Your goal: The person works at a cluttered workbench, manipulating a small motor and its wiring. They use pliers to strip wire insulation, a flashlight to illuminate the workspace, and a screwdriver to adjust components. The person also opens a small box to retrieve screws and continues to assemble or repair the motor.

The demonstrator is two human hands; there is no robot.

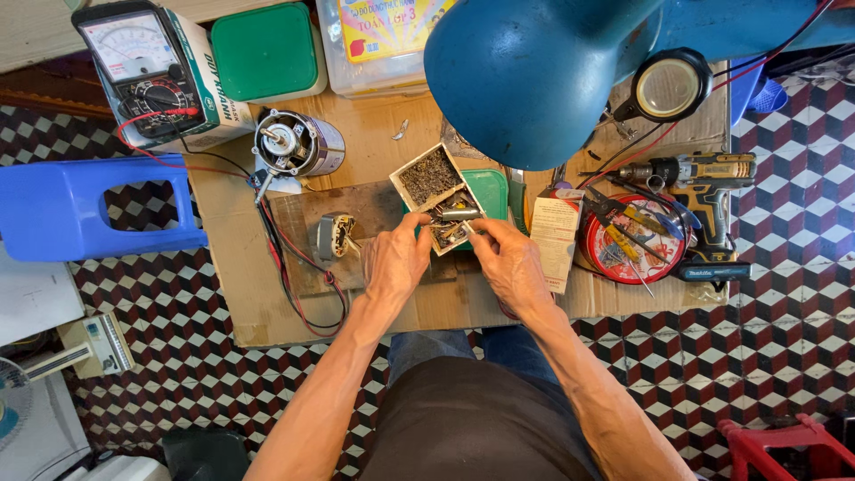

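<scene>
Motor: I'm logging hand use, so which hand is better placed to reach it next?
Left, probably. The left hand is at the left edge of the parts box, on the same side as the motor. The right hand is further away and would have to cross over.

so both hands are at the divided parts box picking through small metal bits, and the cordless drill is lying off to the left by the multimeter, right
Not quite. The head view shows both the left hand and right hand at the divided parts box, but the cordless drill lies on the right, beside the round red tin. The multimeter is at the far left.
</scene>
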